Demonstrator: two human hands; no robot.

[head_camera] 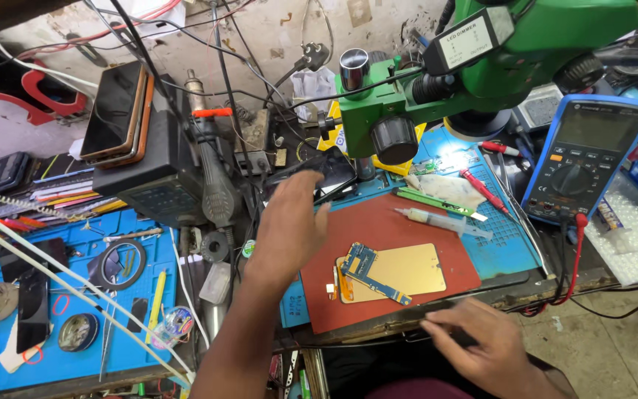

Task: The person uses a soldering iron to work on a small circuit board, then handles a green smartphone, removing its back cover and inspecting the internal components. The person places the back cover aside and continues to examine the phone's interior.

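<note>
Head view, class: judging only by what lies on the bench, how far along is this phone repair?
Done: a gold panel with a blue circuit board on it lies bare on the red mat, so a phone seems opened. In hand: the left hand reaches to a dark phone under the green microscope; the right hand rests at the bench edge. Left: the parts are still loose, unassembled.

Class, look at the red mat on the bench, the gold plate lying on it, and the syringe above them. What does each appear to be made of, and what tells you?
Red rectangular mat: probably rubber or silicone; dull, no glare.
Flat gold plate: likely metal; smooth, even sheen.
Clear syringe: apparently translucent plastic; pale contents show through the barrel.
</note>
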